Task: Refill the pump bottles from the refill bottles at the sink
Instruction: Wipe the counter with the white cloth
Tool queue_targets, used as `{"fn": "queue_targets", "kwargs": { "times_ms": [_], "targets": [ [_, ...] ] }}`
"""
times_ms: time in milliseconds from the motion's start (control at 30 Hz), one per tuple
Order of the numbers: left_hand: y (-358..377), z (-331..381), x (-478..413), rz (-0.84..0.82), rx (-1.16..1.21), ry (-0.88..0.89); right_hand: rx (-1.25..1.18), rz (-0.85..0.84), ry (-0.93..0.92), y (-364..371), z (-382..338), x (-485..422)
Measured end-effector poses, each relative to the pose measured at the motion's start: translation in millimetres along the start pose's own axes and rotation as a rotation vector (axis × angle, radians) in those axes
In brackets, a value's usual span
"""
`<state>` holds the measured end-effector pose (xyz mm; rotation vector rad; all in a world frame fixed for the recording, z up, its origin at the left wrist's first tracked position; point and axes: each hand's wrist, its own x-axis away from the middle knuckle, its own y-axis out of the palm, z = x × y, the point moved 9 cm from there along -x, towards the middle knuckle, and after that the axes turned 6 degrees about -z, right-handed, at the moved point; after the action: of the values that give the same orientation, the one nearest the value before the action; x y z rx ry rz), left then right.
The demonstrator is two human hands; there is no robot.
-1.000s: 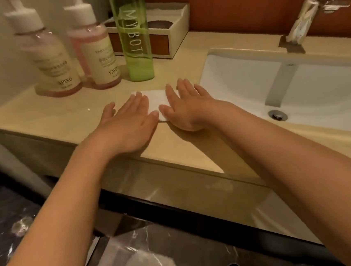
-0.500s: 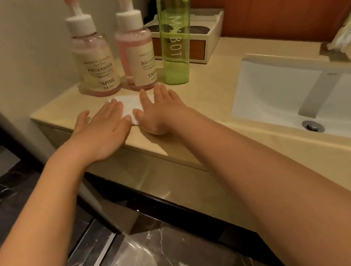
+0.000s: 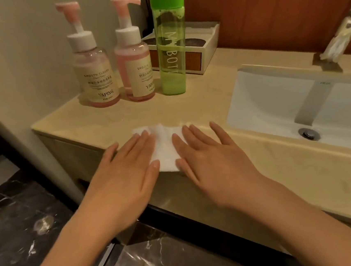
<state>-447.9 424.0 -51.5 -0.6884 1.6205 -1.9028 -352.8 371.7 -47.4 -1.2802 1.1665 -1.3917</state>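
White tissue (image 3: 164, 153) lay flat near the front edge of the beige stone counter (image 3: 200, 107). The left hand (image 3: 129, 176) rested palm-down on its left part with fingers straight and close together. The right hand (image 3: 214, 167) covered its right part with fingers slightly spread. Neither hand gripped anything.

The task's things stood well apart from the hands, at the counter's back left corner by the wall: a pale pump bottle (image 3: 96, 76), a pinker pump bottle (image 3: 135, 72) just beside it, and a tall green bottle (image 3: 171, 47) just beside that, capped and upright. Both pump heads were in place, so refilling looked not yet begun.

The likeliest trouble was crowding. The three bottles stood so close that lifting one could knock its neighbour, and the narrow green bottle would probably topple most easily, perhaps toward the sink (image 3: 274, 102). The tissue sat close enough to the front edge that a careless withdrawal might drag it off. Pouring into a narrow neck could also spill onto the smooth stone. The green bottle's fill level could not be read with confidence.
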Motion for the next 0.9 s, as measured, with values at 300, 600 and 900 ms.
{"fn": "queue_targets", "kwargs": {
  "times_ms": [300,600,900],
  "targets": [
    [7,37,-89,-0.184,-0.071,0.051,-0.078,-0.052,0.144,-1,70,-35],
    [13,82,-20,-0.074,-0.032,0.188,-0.15,0.096,0.083,4,65,53],
    [29,195,12,0.027,-0.059,0.379,-0.155,0.137,0.304,27,120,160]
  ]
}}
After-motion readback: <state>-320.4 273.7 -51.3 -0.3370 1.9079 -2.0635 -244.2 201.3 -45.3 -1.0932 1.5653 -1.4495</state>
